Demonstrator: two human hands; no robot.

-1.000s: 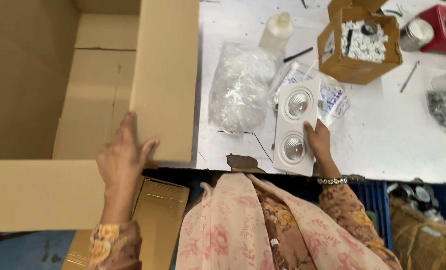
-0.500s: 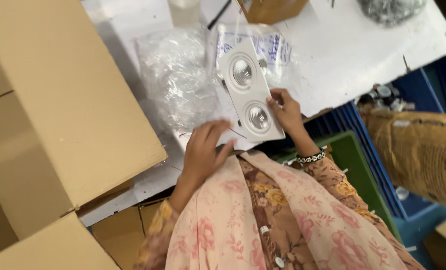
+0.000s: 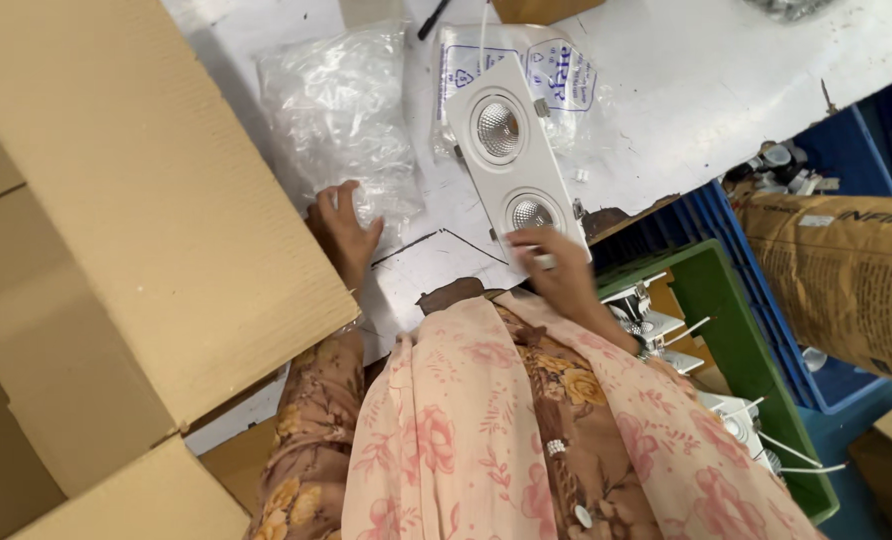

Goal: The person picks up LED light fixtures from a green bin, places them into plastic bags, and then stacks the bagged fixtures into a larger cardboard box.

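**Twin downlight fixture, on table**

White twin-lamp fixture [image 3: 511, 165] lies flat on the white table [image 3: 726, 90], partly over a printed plastic sleeve [image 3: 556, 75]. Right hand [image 3: 556, 275]: fingers curled together over the fixture's near end. Left hand [image 3: 344, 232]: fingers spread, resting on a clear plastic bag [image 3: 336, 110]. Cardboard box [image 3: 116, 230] just beside the left hand.

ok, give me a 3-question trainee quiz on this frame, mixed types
1. True or false: the left hand rests on the clear plastic bag.
2. How many round lamps does the white light fitting have? A) one B) two C) four
3. Fill in: the right hand touches the fitting's ____ end, nearest the person.

Key: 1 true; 2 B; 3 near. The cardboard box stands at the left of the table.
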